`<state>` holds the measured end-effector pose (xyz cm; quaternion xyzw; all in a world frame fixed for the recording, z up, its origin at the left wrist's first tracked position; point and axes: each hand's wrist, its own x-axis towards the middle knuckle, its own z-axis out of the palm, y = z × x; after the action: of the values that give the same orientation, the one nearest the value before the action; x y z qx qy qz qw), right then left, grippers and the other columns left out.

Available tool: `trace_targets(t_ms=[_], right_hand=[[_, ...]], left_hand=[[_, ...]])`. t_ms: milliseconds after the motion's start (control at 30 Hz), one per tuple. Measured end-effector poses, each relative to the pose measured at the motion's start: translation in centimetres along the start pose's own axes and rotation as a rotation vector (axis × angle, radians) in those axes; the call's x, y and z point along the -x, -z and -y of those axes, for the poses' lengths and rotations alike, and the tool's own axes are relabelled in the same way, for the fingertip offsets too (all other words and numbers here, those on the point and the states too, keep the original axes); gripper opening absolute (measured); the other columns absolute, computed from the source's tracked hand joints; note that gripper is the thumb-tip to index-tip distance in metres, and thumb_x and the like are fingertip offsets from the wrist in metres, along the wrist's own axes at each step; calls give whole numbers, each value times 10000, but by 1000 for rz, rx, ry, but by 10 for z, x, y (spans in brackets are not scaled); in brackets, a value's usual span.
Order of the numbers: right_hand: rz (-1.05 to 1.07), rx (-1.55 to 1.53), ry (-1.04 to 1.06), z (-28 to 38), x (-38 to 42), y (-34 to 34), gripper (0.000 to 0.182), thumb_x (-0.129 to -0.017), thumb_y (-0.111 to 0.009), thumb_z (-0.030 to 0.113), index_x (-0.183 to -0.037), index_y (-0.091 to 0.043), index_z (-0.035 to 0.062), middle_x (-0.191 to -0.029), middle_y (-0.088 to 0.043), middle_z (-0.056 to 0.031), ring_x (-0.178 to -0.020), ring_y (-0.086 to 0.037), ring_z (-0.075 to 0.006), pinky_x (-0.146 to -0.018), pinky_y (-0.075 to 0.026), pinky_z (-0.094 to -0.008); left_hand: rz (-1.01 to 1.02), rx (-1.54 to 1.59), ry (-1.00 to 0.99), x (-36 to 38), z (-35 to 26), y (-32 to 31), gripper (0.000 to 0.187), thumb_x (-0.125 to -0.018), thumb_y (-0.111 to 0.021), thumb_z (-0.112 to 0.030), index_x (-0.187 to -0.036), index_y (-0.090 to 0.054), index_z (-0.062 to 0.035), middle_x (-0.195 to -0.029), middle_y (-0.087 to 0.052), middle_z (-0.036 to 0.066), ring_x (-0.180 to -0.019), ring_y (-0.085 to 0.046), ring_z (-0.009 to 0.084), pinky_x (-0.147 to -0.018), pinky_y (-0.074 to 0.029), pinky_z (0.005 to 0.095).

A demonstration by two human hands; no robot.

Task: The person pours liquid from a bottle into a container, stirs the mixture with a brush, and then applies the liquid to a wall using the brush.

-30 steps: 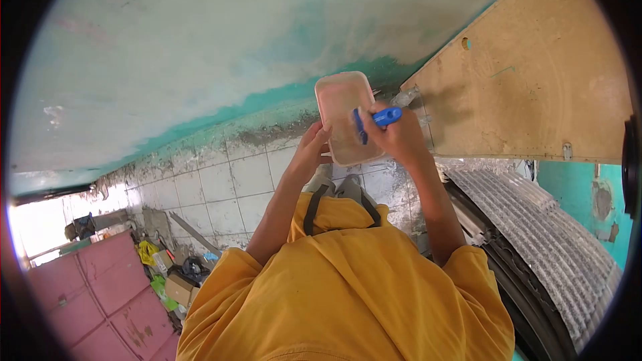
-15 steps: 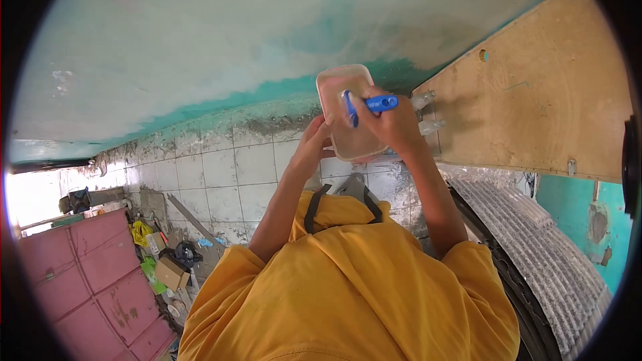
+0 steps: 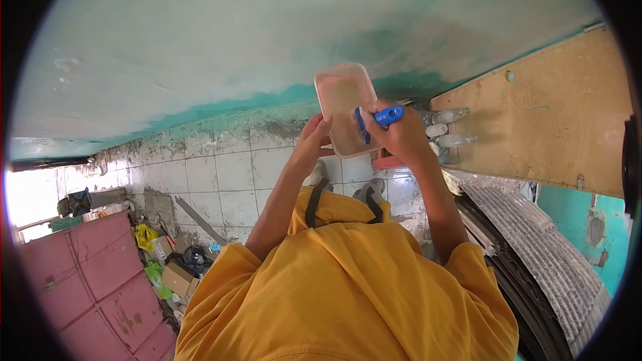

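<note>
A pale rectangular plastic tub (image 3: 340, 97) with a pinkish coating inside is held at the centre. My left hand (image 3: 313, 139) grips its left side, fingers around the wall. In my right hand (image 3: 401, 135) is a brush with a blue handle (image 3: 389, 115), its head at the right part of the tub; the fingers wrap the handle and hide part of it. Beyond the tub rises a wall (image 3: 254, 33) with whitish patches over turquoise paint.
Clear bottles (image 3: 451, 115) stand by a wooden panel (image 3: 535, 120) on the right. Corrugated sheets (image 3: 535, 241) lean at lower right. Pink panels (image 3: 100, 274) and littered boxes (image 3: 178, 277) are at lower left. Below is a tiled floor (image 3: 237, 174).
The brush and my right hand have shifted right and slightly down relative to the tub. The view has moved a little, showing more of the bottles and both feet.
</note>
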<state>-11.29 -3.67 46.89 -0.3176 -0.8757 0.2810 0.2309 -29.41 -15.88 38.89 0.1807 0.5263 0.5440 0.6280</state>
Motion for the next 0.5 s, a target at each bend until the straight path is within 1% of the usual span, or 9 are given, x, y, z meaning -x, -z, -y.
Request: trace_targets(t_ms=[33,167,233,267,333,367,433,467,500], right_hand=[[-18,76,-23,2,-8,-4,240,-927,-735,294,-913,-667,65,-665,-636,-150,-591,-640,-353,-541,-495,-406],[-77,-14,-84,20,-31,-24,226,-931,-730,281,-905,-661,67,-679,-643,-146,-598,-641,-357,-543,-494,-417],[-95,-19,57,25,-34,-35,243,-942,-696,299,-833,-626,93,-677,-670,-97,-609,-645,-342,-555,-507,-441],[-93,-17,52,24,-33,-37,243,-942,-696,299,-833,-626,93,-677,-670,-97,-609,-645,-342,-555,-507,-441],[-108,139,74,22,-31,-37,228,-933,-724,276,-883,-646,67,-681,-637,-153,-586,-637,-355,-521,-484,-418],[-104,141,70,23,-30,-40,228,-933,-724,276,-883,-646,67,-681,-637,-153,-586,-637,-355,-521,-484,-418],[-55,-49,46,26,-27,-49,235,-927,-728,276,-872,-640,65,-681,-637,-149,-579,-632,-346,-513,-475,-415],[-53,-49,40,28,-26,-54,235,-927,-728,276,-872,-640,65,-681,-637,-149,-579,-632,-346,-513,-475,-415],[-12,-59,-10,29,-26,-58,246,-935,-711,277,-837,-622,69,-653,-624,-139,-581,-629,-351,-519,-478,-429]], left_hand=[[3,-8,10,-1,-4,8,810,-990,-555,-619,-1510,-376,-25,-1343,-581,139,-1109,-658,259,-905,-562,403],[32,-28,19,-1,-16,36,805,-995,-549,-616,-1508,-376,-21,-1333,-583,134,-1101,-657,251,-900,-559,398],[43,-32,20,-3,-20,48,822,-986,-555,-628,-1503,-380,-12,-1322,-585,133,-1093,-656,248,-896,-553,400],[46,-30,24,-2,-22,52,822,-986,-555,-628,-1503,-380,-12,-1322,-585,133,-1093,-656,248,-896,-553,400],[25,-45,-4,-2,-25,58,844,-973,-564,-644,-1498,-388,-6,-1316,-589,139,-1088,-655,243,-892,-549,404],[27,-42,0,-3,-25,62,844,-973,-564,-644,-1498,-388,-6,-1316,-589,139,-1088,-655,243,-892,-549,404],[16,-68,16,-7,-23,67,867,-961,-571,-660,-1495,-390,-2,-1314,-591,151,-1104,-654,251,-903,-548,416],[18,-67,22,-9,-21,68,867,-961,-571,-660,-1495,-390,-2,-1314,-591,151,-1104,-654,251,-903,-548,416],[19,-84,36,-9,-20,69,868,-961,-572,-661,-1495,-389,-1,-1315,-591,156,-1107,-657,256,-902,-550,415]])
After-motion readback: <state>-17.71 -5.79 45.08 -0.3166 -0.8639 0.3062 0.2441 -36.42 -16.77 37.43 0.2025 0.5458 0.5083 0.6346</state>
